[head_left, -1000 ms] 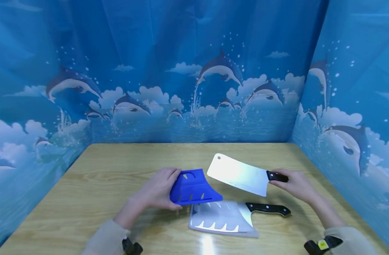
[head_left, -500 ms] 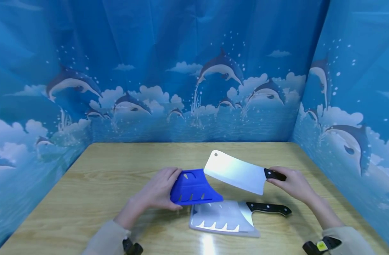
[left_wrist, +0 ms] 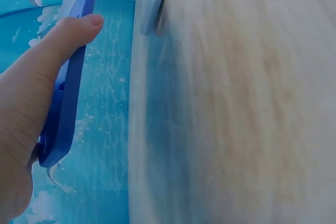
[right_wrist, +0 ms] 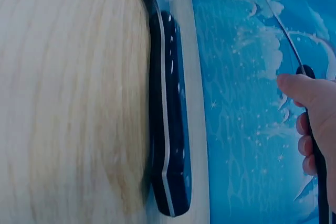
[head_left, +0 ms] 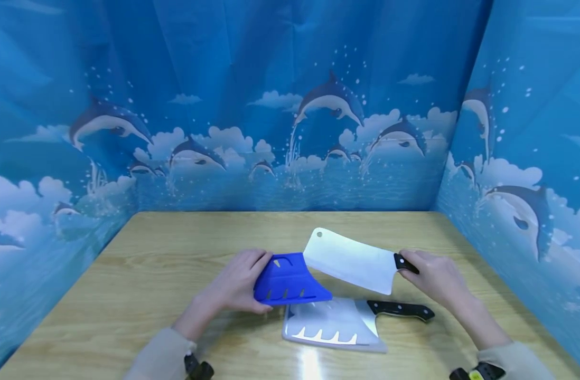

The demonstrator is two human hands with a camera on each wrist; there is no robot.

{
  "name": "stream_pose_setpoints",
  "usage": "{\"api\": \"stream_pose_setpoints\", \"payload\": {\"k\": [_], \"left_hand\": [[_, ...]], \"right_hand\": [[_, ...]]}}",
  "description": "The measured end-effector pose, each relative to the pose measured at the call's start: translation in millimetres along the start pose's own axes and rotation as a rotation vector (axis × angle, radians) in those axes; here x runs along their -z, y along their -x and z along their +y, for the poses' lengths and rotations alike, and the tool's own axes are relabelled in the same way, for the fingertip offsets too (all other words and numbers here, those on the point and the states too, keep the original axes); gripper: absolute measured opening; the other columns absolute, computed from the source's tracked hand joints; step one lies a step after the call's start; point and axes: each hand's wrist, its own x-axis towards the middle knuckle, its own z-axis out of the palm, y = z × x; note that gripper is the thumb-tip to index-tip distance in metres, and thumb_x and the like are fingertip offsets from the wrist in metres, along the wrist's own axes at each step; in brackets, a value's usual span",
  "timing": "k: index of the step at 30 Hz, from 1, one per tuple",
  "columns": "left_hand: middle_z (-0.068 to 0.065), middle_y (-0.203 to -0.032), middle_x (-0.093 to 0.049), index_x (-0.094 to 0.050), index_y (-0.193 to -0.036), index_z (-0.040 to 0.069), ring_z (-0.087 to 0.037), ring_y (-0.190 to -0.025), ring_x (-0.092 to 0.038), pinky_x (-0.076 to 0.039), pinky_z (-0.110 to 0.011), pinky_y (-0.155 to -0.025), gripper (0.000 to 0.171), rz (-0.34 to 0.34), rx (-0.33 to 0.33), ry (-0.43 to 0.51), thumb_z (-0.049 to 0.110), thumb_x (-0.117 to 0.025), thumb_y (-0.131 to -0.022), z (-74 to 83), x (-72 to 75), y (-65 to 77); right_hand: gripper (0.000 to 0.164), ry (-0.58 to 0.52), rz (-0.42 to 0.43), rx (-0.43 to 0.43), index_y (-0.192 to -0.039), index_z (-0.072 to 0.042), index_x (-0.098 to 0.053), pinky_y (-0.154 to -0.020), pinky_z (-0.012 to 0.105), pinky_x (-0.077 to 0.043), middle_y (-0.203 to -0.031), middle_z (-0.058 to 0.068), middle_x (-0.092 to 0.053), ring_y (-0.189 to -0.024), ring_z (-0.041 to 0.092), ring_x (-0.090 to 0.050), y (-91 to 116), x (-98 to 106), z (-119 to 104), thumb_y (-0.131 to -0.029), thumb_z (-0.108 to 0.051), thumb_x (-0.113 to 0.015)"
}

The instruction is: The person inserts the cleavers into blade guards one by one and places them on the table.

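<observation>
In the head view my left hand [head_left: 242,282] grips the closed end of a blue blade guard [head_left: 290,279] with slots along it, held above the table. Its thumb lies along the guard's edge in the left wrist view. My right hand [head_left: 437,277] holds a cleaver [head_left: 352,259] by its black handle [right_wrist: 310,124], blade pointing left. The blade's holed end is right at the guard's upper right corner. Below them a second cleaver with a black riveted handle [head_left: 399,310] lies on the table, most of its blade inside a translucent whitish guard [head_left: 333,327]. The blue guard overlaps that one's upper left part.
The wood-grain table [head_left: 176,253] stretches to a blue dolphin-print curtain [head_left: 252,105] at the back and sides. Each wrist carries a black strap-on camera [head_left: 197,367]. The lying cleaver's handle points right, beneath my right hand.
My right hand has brought the cleaver a little to the left, so its blade end now meets the blue guard's corner. More of the handle is covered by the hand. My left hand stays put.
</observation>
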Motion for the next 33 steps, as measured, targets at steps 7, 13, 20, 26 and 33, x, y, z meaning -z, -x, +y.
{"api": "stream_pose_setpoints", "payload": {"k": [7, 13, 20, 26, 33], "left_hand": [[-0.018, -0.118, -0.053, -0.046, -0.13, -0.006, -0.031, -0.107, -0.051, -0.043, -0.046, -0.093, 0.107, 0.008, 0.004, 0.027, 0.06, -0.077, -0.051, -3.5, 2.8, 6.9], [-0.02, -0.12, -0.053, -0.048, -0.13, -0.006, -0.034, -0.108, -0.052, -0.044, -0.047, -0.092, 0.106, -0.011, 0.077, 0.031, 0.06, -0.077, -0.053, -7.7, 5.8, 10.7], [-0.02, -0.122, -0.053, -0.046, -0.132, -0.005, -0.033, -0.111, -0.051, -0.042, -0.047, -0.094, 0.107, -0.058, 0.087, 0.028, 0.062, -0.075, -0.053, -12.1, 8.5, 16.0], [-0.018, -0.123, -0.053, -0.046, -0.132, -0.003, -0.032, -0.112, -0.05, -0.041, -0.047, -0.095, 0.107, -0.066, 0.049, 0.032, 0.063, -0.075, -0.053, -14.0, 12.3, 18.3], [-0.015, -0.12, -0.054, -0.047, -0.132, -0.001, -0.029, -0.11, -0.051, -0.041, -0.045, -0.095, 0.108, -0.068, -0.032, 0.024, 0.064, -0.076, -0.051, -13.5, 13.9, 19.1]], "right_hand": [[0.062, 0.002, 0.023, 0.038, -0.088, -0.004, -0.065, -0.034, 0.032, -0.038, -0.066, 0.007, -0.062, -0.047, 0.02, -0.056, 1, -1, -12, -0.096, -0.052, -0.027], [0.06, 0.0, 0.016, -0.004, -0.089, -0.004, -0.061, -0.032, 0.03, -0.034, -0.062, 0.005, -0.059, -0.043, 0.018, -0.052, 5, -3, -35, -0.097, -0.052, -0.025], [0.06, -0.038, 0.0, -0.009, -0.088, -0.005, -0.061, -0.032, 0.027, -0.034, -0.062, 0.005, -0.057, -0.042, 0.015, -0.05, 3, -3, -41, -0.096, -0.052, -0.025], [0.061, -0.105, -0.048, 0.062, -0.091, -0.003, -0.064, -0.037, 0.026, -0.043, -0.07, 0.008, -0.063, -0.049, 0.017, -0.058, 3, 1, -35, -0.096, -0.051, -0.026], [0.055, -0.185, -0.047, 0.143, -0.092, -0.004, -0.064, -0.04, 0.022, -0.044, -0.074, 0.006, -0.065, -0.053, 0.013, -0.059, 3, 4, -30, -0.097, -0.047, -0.031]]}}
